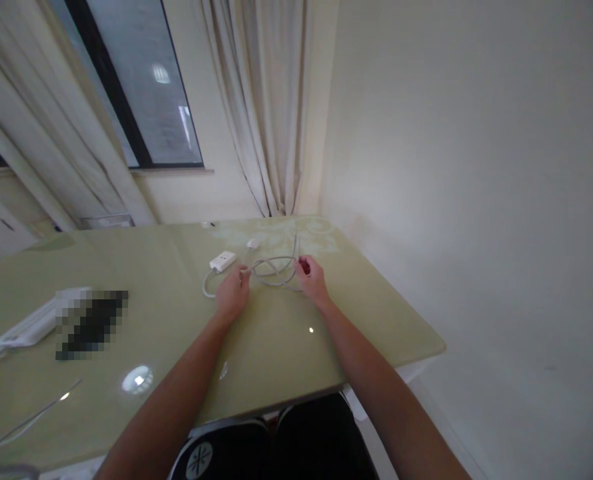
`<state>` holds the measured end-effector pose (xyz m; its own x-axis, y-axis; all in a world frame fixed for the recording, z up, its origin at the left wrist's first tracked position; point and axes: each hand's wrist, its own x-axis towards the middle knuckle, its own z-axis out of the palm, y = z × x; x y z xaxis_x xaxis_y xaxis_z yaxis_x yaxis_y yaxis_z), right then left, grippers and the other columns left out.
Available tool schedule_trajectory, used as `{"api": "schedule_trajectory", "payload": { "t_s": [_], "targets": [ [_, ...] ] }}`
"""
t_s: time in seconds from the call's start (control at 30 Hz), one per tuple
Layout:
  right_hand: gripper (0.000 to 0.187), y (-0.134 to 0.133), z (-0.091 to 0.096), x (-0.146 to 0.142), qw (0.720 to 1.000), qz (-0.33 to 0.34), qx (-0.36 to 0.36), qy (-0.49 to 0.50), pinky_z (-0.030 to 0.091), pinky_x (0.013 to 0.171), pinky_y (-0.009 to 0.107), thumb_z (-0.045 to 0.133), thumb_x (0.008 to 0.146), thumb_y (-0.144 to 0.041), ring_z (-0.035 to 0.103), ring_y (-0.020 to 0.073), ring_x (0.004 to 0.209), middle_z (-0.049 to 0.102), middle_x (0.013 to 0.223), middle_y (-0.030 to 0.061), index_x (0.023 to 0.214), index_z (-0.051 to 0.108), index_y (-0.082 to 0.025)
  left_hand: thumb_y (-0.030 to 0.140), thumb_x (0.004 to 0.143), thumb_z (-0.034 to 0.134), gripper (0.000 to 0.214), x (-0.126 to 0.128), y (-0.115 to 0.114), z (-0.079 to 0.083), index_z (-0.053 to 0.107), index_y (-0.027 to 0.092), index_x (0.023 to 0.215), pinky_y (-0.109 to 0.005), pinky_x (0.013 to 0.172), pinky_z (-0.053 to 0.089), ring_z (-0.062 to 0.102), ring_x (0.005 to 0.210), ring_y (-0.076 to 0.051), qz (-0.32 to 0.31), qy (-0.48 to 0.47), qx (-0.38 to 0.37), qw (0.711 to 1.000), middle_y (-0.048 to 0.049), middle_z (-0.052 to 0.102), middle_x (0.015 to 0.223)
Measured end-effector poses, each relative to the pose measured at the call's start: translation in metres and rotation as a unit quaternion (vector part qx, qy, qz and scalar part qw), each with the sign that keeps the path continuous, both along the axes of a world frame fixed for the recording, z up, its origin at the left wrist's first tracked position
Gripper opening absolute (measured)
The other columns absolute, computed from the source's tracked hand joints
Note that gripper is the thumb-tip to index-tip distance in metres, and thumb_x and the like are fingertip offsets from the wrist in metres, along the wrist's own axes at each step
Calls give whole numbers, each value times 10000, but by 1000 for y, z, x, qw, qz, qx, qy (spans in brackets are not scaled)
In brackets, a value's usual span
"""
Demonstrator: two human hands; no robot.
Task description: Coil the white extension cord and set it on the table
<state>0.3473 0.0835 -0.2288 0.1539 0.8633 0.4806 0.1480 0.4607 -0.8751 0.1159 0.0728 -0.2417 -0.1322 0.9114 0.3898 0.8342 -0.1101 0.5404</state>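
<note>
A grey cable [275, 268] lies in loose loops on the pale green glass table [276, 347], running to a small white adapter block [222, 261]. My left hand [232, 294] pinches the cable at the left of the loops, close to the adapter. At the right side of the loops, my right hand [311, 280] has its fingers closed around the cable. A small white plug piece [252, 244] rests just behind the loops.
A white power strip [29, 327] and a blurred dark object [91, 323] sit at the left of the table, with thin wires [26, 420] near the front left edge. Curtains [266, 107], a window and a bare wall stand behind and to the right.
</note>
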Motion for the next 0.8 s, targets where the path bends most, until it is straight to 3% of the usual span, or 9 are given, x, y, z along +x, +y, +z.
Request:
{"api": "schedule_trajectory", "payload": {
  "t_s": [0.1,0.17,0.27,0.37,0.53,0.67,0.8],
  "targets": [
    [183,-10,4,-8,995,90,18,-46,394,613,253,706,850,-395,518,130,634,609,707,-17,821,676,-216,380,1020,441,491,1,0,-6,497,155,1453,-389,866,508,698,1013,-301,-10,-2,-13,1000,-145,742,1097],
    [192,-14,5,-13,990,126,13,-66,391,614,253,719,847,-391,518,127,628,607,694,-19,788,676,-213,337,1021,429,536,3,-2,-9,431,178,1533,-394,897,509,689,1064,-298,-50,22,-38,998,-151,722,1196],
    [222,-17,3,-21,983,161,-9,-82,379,608,249,731,846,-405,502,122,609,599,663,-24,745,682,-213,288,1027,392,472,5,-5,-9,545,253,1472,-397,931,504,674,1114,-288,-121,83,-62,987,-129,678,1308],
    [269,-14,-3,-24,985,152,1,-79,411,663,257,711,873,-458,523,135,651,619,684,-9,744,727,-223,289,1037,367,428,6,-7,-6,656,274,1352,-396,927,506,678,1094,-283,-138,109,-71,982,-114,674,1299],
    [470,-2,-11,-13,991,129,-4,24,496,920,350,472,985,-576,669,208,952,761,972,62,949,805,-247,245,1041,360,389,7,-6,-6,630,228,1320,-403,913,502,686,1086,-287,-123,104,-62,985,-128,678,1299],
    [400,8,-13,-1,984,156,3,87,447,1084,410,470,956,-426,674,233,1136,763,1176,50,1077,809,-252,191,1040,344,356,8,-4,-6,578,184,1309,-399,905,492,695,1067,-277,-115,85,-43,989,-118,738,1162],
    [434,11,-13,4,987,153,21,36,415,1148,411,550,812,-235,622,232,1257,722,1284,28,1178,780,-270,212,1048,364,320,9,-3,-4,593,196,1270,-398,896,485,692,1053,-280,-95,71,9,993,-107,744,1131]
  ]
}}
